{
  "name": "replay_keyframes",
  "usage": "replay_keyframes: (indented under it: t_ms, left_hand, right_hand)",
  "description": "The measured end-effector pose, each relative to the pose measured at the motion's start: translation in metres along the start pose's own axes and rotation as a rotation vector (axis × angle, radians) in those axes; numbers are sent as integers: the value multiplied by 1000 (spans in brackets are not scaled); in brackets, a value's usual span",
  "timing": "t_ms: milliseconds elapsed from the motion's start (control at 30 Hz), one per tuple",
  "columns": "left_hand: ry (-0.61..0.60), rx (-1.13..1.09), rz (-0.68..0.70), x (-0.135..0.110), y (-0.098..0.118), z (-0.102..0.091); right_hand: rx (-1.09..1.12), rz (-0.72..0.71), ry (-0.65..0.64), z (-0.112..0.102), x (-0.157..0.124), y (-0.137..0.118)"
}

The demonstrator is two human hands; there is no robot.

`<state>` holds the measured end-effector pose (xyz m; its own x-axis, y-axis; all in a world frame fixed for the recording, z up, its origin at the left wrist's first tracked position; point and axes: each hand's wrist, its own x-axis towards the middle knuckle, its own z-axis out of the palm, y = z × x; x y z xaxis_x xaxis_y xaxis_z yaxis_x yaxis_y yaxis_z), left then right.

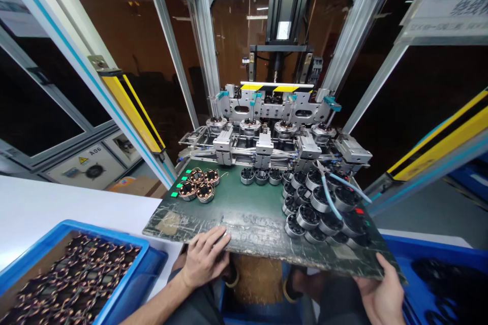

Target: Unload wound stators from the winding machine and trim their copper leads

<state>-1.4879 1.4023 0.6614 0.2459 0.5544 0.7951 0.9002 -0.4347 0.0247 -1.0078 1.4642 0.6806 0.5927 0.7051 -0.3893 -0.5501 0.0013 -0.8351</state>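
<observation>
My left hand (206, 255) rests on the front edge of a green worktop (244, 221), its fingers stretched out and nothing in them. At the worktop's right front corner is my right hand (382, 292), thumb apart and raised against the edge; its other fingers are partly hidden below the board. Wound copper stators (205, 192) sit in a small group at the left. Black-and-silver stator cores (308, 216) without visible winding stand stacked at the right, with several more in a row along the back. Cutting pliers with light blue handles (330, 198) lie on the stack.
Behind the worktop stands a winding machine (267, 142) with several spindles holding stators. Yellow light-curtain bars (133, 111) flank it. A blue bin (147, 254) of wound stators sits left; another blue bin (404, 259) with black parts stands right. Green and red buttons line the worktop's sides.
</observation>
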Motion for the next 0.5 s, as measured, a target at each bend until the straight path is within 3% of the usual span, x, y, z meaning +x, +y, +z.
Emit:
replay_keyframes:
  t_ms: [500]
  left_hand:
    - [-5,-13,-7,-2,-1,1]
  right_hand:
    - [17,-11,-4,2,-3,-2]
